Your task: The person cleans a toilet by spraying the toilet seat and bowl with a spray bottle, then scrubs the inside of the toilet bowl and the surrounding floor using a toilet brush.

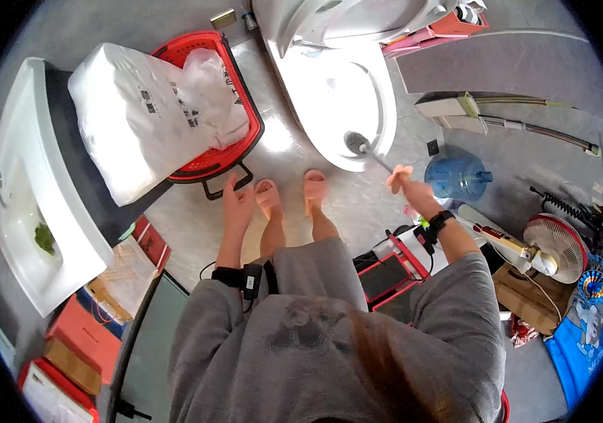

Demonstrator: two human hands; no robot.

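My right hand point(415, 192) is closed around the handle of a toilet brush point(379, 161). The brush's grey, bristly head point(356, 142) is at the front rim of the white toilet point(384, 99), whose lid point(365, 17) is raised. My left hand point(237, 204) is just below the black handle point(227, 185) of a red basket point(256, 127). Its fingers look loosely stretched, with nothing seen in them; whether they touch the handle I cannot tell. White plastic bags point(132, 120) fill the basket and hang over its left side.
A white sink point(51, 233) with something leafy green point(44, 238) in it is on the left. Boxes point(86, 338) lie below it. On the right are a blue water bottle point(456, 176), a fan point(555, 247) and a cardboard box point(527, 296). My pink slippers point(314, 187) are on grey tiles.
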